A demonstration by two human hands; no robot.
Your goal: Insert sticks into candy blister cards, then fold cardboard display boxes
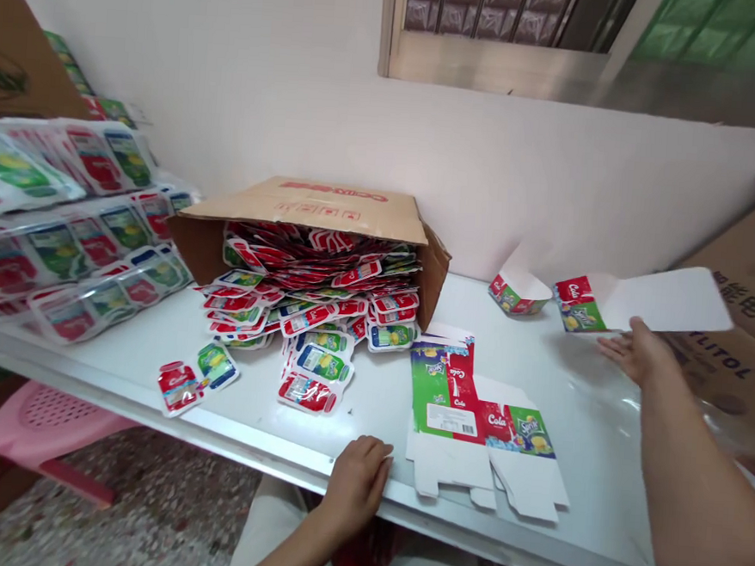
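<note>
My left hand (359, 478) rests on the front edge of the table with its fingers curled in; what is under them, if anything, is hidden. Far to the right, my right hand (639, 351) is stretched out with its fingers spread. Its thumb overlaps the lower edge of a part-folded carton (648, 300), printed red and green at one end with a long white panel; whether they touch I cannot tell. Left of that carton stands another folded carton (519, 293). Flattened Cola and Sprite cartons (453, 392) lie in front, between my hands.
A cardboard box (350, 205) on its side spills many red and green sachets (316, 292) onto the table (369, 403). Strips of joined sachets (63, 244) are piled at left. Larger boxes (735, 342) stand at right. A pink stool (50, 424) is below left.
</note>
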